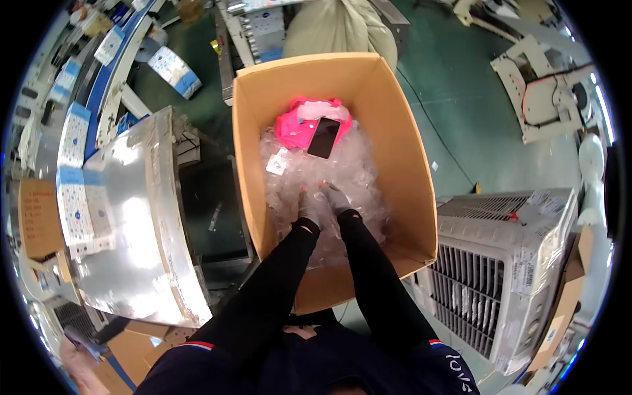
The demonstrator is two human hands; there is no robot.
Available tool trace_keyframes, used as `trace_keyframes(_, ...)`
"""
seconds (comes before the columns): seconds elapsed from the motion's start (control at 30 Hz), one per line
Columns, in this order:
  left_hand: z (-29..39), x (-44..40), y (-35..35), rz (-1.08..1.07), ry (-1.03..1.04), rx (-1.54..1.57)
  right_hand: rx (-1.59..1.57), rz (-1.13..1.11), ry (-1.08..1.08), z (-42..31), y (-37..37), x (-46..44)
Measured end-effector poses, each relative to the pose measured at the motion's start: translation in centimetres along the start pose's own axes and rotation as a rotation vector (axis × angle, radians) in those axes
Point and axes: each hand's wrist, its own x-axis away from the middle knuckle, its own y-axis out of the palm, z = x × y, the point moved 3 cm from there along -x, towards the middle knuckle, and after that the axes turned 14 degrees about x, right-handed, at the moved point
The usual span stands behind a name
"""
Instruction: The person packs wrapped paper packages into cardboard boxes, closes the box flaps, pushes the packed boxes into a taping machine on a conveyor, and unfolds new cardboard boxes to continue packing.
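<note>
Both my hands reach down into a large cardboard box (408, 164) holding a heap of crinkled clear plastic (355, 158). My left hand (308, 207), in a grey glove, is closed on some of the plastic near the middle of the heap. Just right of it, my right hand (336, 197), gloved too, has its fingers bent into the same plastic. Some fingertips look bare; the film partly hides the fingers. Beyond my hands, a dark phone (324, 138) rests against a bright pink bag (295, 131). A small white tag (277, 162) lies left of them.
A shiny metal table (125, 217) stands at left, with blue-and-white cartons (76, 135) along its far side. A grey slatted appliance (474, 263) is close to the box's right. Behind the box sits a pale green sack (336, 29). Another person's hand (79, 368) shows at lower left.
</note>
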Motion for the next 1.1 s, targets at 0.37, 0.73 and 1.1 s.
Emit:
trace_keyframes(0.37, -2.0, 7.1, 6.2, 0.021, 0.163, 0.133, 0.536, 0.206, -0.108, -9.0, -1.4, 8.8)
trace_keyframes(0.73, 8.4, 28.4, 26.7, -0.632, 0.637, -0.068, 0.334, 0.193, -0.726, -35.4, 6.7, 28.5)
trace_keyframes(1.1, 49.0, 43.2, 1.8, -0.336, 0.885, 0.078, -0.050, -0.499, -0.704, -24.4, 53.6, 28.8)
